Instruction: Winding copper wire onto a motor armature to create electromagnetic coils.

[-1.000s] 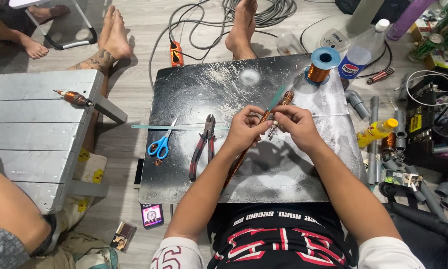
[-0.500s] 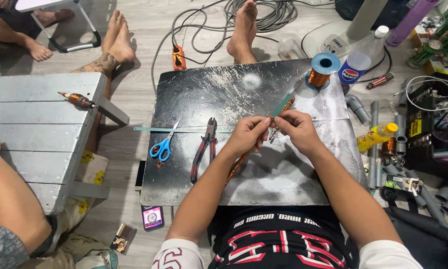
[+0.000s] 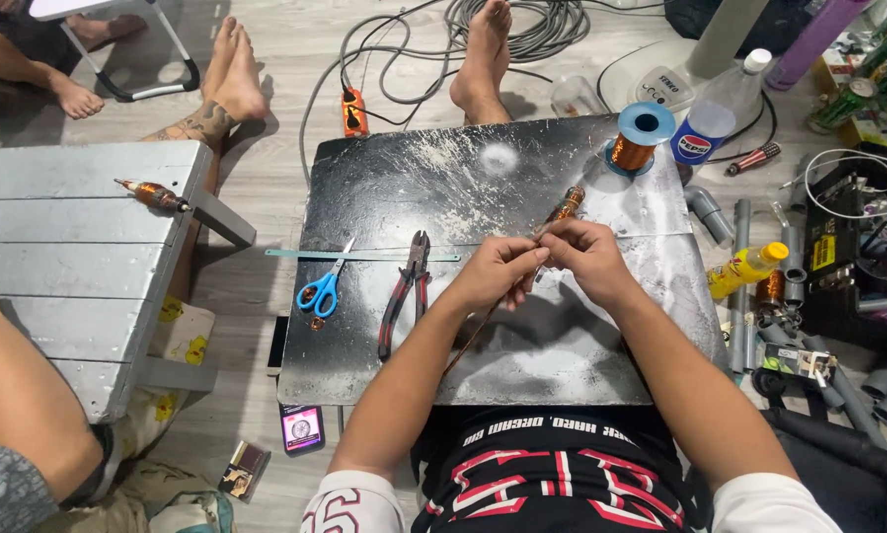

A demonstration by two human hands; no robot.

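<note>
Wooden floor boards lay under everything, and on them sat a dark metal sheet (image 3: pixel 483 197), dusted with white powder, which served as the work surface and is the landmark for all that follows. Left of the sheet stood a grey slatted bench (image 3: pixel 58 247) with a small copper-wound coil (image 3: pixel 154 195) on it; another person's arm (image 3: pixel 19 395) rested at the near corner of the bench. Beyond the far edge of the sheet lay grey cables and an orange power strip (image 3: pixel 354 111).

On the sheet, toward its left part, lay blue-handled scissors (image 3: pixel 323 288), then pliers (image 3: pixel 404 294) with dark handles, and a thin ruler strip (image 3: pixel 364 256) across both. At the far right corner stood a spool of copper wire (image 3: pixel 639 138) with a blue flange.

Above the middle of the sheet, the left hand (image 3: pixel 498 271) and the right hand (image 3: pixel 586 259) were closed together on a thin rod wound with copper wire (image 3: pixel 565 207), fingertips pinching it, the wound end pointing away toward the spool.

The rod seemed light and stiff, but the fine wire looked easy to kink or loosen. A hold on the bare shaft just below the winding would probably be safest.
</note>
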